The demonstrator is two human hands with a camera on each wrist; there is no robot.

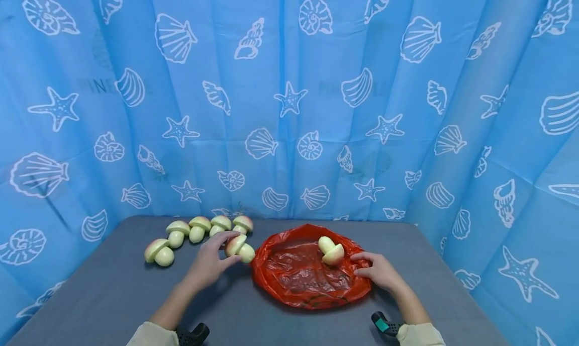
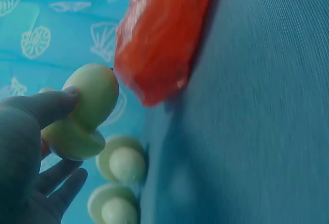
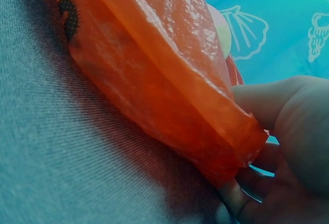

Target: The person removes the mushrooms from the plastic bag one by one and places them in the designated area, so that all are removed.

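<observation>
My left hand [image 1: 211,260] grips a toy mushroom [image 1: 240,249], pale green-yellow with a pinkish cap, just left of the red plastic bag [image 1: 289,301]. In the left wrist view, the thumb lies across the held mushroom [image 2: 92,93] and its stem points toward the bag [image 2: 159,39]. The bag lies wide open on the table, its edge spread into a rough ring. Inside it, near the right side, rests another mushroom [image 1: 332,253]. My right hand [image 1: 382,271] pinches the right edge of the bag; thumb and fingers stand on either side of the plastic [image 3: 226,142].
Several more mushrooms [image 1: 197,229] stand or lie in a curved row at the back left of the grey table [image 1: 235,316]. A blue curtain [image 1: 289,135] printed with white shells and starfish hangs behind the table and along its sides.
</observation>
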